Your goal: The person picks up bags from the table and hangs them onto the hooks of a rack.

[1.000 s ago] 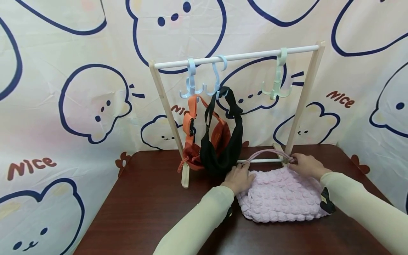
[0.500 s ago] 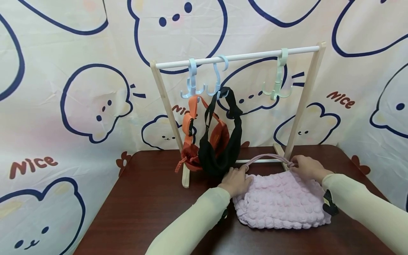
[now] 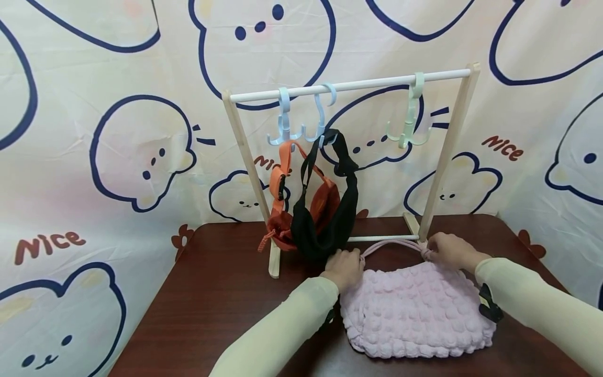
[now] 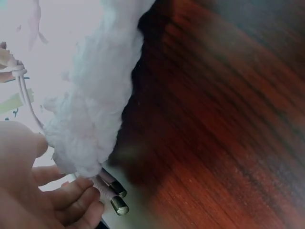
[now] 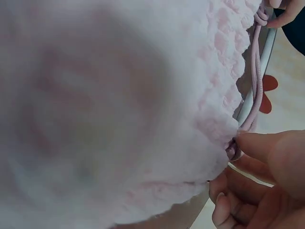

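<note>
A pale pink, puffy quilted handbag (image 3: 419,311) is held over the right half of the table, its broad face toward me. Its thin pink cord handle (image 3: 393,242) arches between the two top corners. At the left corner my left hand (image 3: 344,269) grips the bag where the cord joins it. My right hand (image 3: 453,251) pinches the knotted cord at the right corner, thumb against fingers in the right wrist view. Two metal-tipped cord ends (image 4: 114,198) poke out by the left fingers. Whether the bag's bottom touches the table cannot be told.
Behind the bag stands a wooden rack with a white top rail (image 3: 363,84). Two blue hooks (image 3: 285,118) carry an orange bag (image 3: 281,228) and a black bag (image 3: 325,230), close to my left hand. A green hook (image 3: 411,112) hangs farther right, with nothing on it.
Both hands have drawn the pink handbag slightly toward me. Its bottom edge has come lower in view and its front face shows more fully. The cord handle has sunk a little.
</note>
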Available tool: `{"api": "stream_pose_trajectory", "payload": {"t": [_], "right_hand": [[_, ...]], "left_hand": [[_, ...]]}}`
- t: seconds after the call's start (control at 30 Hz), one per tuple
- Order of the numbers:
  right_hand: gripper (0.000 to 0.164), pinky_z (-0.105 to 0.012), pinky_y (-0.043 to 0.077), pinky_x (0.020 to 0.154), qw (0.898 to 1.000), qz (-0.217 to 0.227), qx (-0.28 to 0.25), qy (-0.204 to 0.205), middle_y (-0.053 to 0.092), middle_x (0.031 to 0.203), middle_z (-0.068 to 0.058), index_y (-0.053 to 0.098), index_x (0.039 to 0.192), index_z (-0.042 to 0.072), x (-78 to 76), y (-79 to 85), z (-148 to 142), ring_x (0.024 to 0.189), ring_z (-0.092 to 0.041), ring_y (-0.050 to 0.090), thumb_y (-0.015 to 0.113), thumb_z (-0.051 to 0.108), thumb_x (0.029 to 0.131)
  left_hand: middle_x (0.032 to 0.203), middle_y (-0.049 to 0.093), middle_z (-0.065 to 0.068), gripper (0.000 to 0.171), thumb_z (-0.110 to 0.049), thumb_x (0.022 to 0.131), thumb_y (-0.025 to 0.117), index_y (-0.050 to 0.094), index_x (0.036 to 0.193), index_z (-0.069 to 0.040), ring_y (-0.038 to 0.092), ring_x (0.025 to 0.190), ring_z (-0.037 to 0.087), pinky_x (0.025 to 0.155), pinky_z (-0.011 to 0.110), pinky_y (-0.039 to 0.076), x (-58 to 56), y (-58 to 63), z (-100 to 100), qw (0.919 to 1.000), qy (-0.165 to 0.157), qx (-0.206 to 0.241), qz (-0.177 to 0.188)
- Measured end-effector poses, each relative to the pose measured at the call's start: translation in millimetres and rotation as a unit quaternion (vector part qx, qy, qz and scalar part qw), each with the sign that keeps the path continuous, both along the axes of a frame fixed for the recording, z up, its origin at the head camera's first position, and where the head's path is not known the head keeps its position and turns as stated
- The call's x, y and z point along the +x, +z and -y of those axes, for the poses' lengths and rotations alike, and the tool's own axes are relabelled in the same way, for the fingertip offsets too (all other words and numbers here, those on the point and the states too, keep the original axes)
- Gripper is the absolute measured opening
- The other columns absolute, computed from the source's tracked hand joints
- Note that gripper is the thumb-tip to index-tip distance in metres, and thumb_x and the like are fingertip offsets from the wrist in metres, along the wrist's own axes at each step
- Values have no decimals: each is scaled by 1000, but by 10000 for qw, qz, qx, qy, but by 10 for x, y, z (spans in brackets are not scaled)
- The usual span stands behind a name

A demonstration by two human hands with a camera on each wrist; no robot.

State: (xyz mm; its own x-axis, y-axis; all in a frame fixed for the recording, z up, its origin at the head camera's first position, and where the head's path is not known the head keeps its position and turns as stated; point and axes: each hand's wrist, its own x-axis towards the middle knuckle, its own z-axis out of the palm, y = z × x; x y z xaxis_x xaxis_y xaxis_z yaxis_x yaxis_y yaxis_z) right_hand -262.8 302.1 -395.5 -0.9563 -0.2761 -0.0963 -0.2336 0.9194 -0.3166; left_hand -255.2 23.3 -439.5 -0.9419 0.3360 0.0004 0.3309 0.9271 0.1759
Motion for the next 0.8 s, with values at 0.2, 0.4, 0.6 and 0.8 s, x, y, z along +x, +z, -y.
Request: {"api": "stream_pose_trajectory", "payload": {"t": [0.2,0.4,0.6,0.8], "right_hand": [[20,-32,46,60,9996,247,1,128,68,83,-10,70,97,-5,111,79,107,68,-18,56,71,15,93],[22,-32,47,60,9987,456,40,215,65,82,-8,69,101,-4,176,103,190,69,-18,57,72,15,92],[24,-32,47,63,9974,531,120,465,64,81,-4,68,105,-4,224,72,246,72,-17,56,73,15,91],[22,-33,51,68,9938,447,95,1013,67,86,-6,67,101,-4,238,16,271,76,-15,58,76,11,86]], "left_hand": [[98,73,7,25,-32,104,51,66,99,-13,68,89,23,70,34,54,32,13,54,9998,-75,-196,56],[86,72,7,23,-31,102,56,65,91,-12,68,72,19,56,32,50,92,23,165,9995,-203,-242,-65],[83,70,6,19,-30,101,58,64,95,-13,65,68,16,55,32,49,171,4,264,9991,-285,-296,-73],[79,67,3,17,-29,101,61,63,93,-14,62,66,13,56,32,48,216,34,349,9984,-404,-392,111]]}}
